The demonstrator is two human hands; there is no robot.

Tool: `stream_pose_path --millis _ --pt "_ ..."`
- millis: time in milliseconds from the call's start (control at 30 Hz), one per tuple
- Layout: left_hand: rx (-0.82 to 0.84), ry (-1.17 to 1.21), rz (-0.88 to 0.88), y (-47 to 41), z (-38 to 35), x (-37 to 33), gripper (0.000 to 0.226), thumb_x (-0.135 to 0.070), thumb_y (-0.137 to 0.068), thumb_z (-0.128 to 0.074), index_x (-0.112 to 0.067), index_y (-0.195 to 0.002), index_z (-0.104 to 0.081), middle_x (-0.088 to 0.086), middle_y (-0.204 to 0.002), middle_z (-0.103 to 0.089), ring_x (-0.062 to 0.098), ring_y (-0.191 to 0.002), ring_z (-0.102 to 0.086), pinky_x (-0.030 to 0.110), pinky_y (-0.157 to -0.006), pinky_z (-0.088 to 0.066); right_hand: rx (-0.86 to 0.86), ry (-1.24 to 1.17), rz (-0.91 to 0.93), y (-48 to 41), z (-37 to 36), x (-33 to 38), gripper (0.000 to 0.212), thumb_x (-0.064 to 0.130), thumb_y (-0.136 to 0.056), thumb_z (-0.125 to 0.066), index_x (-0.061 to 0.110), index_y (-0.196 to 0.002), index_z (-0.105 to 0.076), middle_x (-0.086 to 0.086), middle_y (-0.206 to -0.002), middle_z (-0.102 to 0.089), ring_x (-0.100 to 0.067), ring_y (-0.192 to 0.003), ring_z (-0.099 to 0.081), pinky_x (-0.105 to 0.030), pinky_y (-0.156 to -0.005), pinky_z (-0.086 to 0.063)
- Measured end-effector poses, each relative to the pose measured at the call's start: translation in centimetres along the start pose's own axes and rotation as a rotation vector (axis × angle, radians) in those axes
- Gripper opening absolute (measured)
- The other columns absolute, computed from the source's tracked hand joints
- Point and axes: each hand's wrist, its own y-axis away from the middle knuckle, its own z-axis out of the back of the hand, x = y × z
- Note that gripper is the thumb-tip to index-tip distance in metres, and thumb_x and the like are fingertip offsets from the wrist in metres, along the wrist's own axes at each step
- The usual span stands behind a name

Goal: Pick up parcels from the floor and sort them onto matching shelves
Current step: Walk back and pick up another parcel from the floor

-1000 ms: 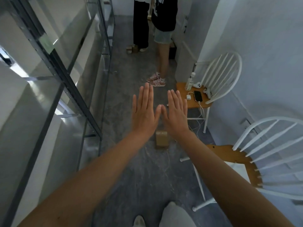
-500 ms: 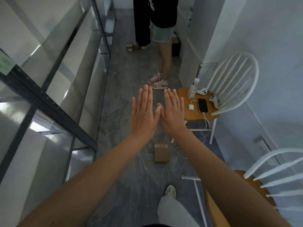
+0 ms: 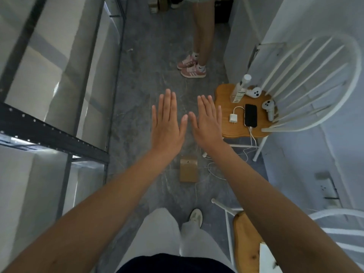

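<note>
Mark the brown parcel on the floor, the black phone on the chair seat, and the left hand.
brown parcel (image 3: 188,171): head view, middle of its top face.
black phone (image 3: 251,115): head view, middle of its dark face.
left hand (image 3: 167,127): head view, back of the hand.

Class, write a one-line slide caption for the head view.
Left hand and right hand stretched out flat above the floor where a brown parcel lies, shelves alongside.

A white spindle-back chair carries a black phone, a white charger, a bottle and what look like two white controllers. A bystander's pink sneakers stand beyond.
</note>
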Motion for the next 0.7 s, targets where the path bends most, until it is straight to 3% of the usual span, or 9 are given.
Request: stream_pose_path --millis 467,700 --pt "0.297 0.03 -0.083 -7.3 -8.6 5.2 0.071 -0.046 -0.108 -0.019 -0.011 -0.166 0.0 0.006 -0.176 0.005 0.02 -0.162 0.007 0.039 -0.128 0.012 0.07 0.034 -0.178 -7.2 -7.2 -3.2 0.061 0.038 -0.109 -0.028 0.011 -0.162 -0.016 -0.003 -0.171 -0.014 -0.017 -0.158 0.0 -0.041 -0.125 0.008" --pt "0.433 0.046 -0.051 -7.3 -15.3 8.2 0.073 -0.048 -0.105 -0.012 -0.009 -0.165 -0.003 0.009 -0.176 0.001 0.024 -0.162 0.003 0.046 -0.131 0.003 0.153 0.009 -0.248 -8.3 -12.8 -7.0 0.06 0.038 -0.109 -0.029 0.011 -0.161 -0.017 -0.004 -0.17 -0.016 -0.018 -0.158 -0.003 -0.043 -0.125 0.005"
